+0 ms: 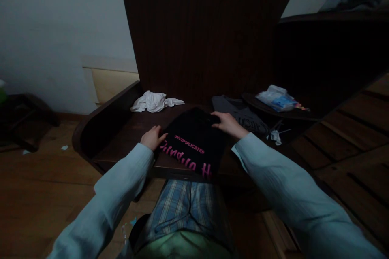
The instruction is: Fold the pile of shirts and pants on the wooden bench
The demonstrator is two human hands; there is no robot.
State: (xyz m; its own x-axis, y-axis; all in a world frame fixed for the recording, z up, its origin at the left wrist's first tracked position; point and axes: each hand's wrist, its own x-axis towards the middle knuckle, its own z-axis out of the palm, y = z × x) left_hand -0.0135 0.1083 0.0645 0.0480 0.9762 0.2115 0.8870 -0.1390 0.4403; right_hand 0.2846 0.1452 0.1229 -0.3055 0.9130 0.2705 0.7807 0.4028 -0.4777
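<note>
A black T-shirt (194,133), seemingly folded, lies on the dark wooden bench with pink lettering facing up, the smaller line reading "UNCOMPLICATED". At its left edge my left hand (152,137) has its fingers closed on the cloth. My right hand (229,123) grips the upper right edge between thumb and fingers. Behind my right hand is a grey printed garment (240,111), partly hidden by that hand. A crumpled white cloth (153,101) rests farther back on the left.
The dark bench (118,135) has a raised left arm and a tall back panel (200,36). On the right, a small round shelf (298,114) carries a clear plastic bag with a blue packet (278,98). Crumpled white paper (276,137) sits below it. A dark stool (24,117) stands left.
</note>
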